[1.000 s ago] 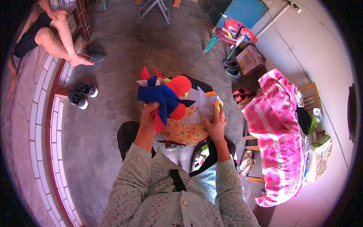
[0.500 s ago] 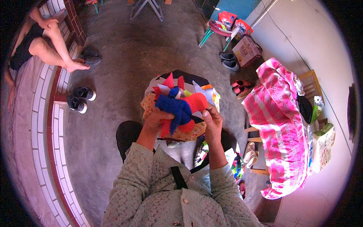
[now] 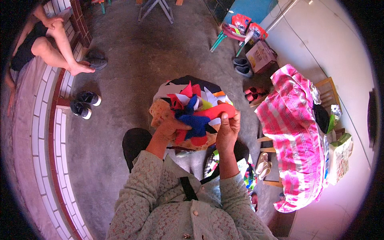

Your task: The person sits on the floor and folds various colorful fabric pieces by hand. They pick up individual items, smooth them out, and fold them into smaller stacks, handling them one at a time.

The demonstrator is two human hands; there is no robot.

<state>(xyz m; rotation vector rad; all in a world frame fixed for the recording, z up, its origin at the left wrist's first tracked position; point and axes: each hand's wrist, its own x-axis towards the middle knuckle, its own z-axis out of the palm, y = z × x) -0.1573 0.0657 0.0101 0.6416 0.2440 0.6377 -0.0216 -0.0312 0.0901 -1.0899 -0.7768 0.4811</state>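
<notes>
My left hand [image 3: 167, 131] is closed on a blue cloth piece [image 3: 197, 125], its fingertips partly hidden by the fabric. My right hand [image 3: 229, 129] pinches a red cloth strip [image 3: 221, 111], thumb on top, and the strip stretches from the blue piece toward the right. Both are held over a heap of coloured cloth scraps [image 3: 208, 97] in white, red, orange and yellow. Under the scraps is a rounded, tan patterned surface [image 3: 159, 113] in front of my knees; what it belongs to is hard to make out.
More bright scraps [image 3: 250, 176] lie low beside my right leg. At right, a pink checked cloth [image 3: 294, 140] covers wooden chair-like furniture. Dark shoes [image 3: 86, 105] stand on the left. A person's bare leg [image 3: 60, 52] rests on a ledge at upper left. Light slippers [image 3: 263, 166] lie nearby.
My right hand has moved right with the red strip, which now lies straighter and wider of the blue piece. The blue piece has sunk lower and looks more bunched.
</notes>
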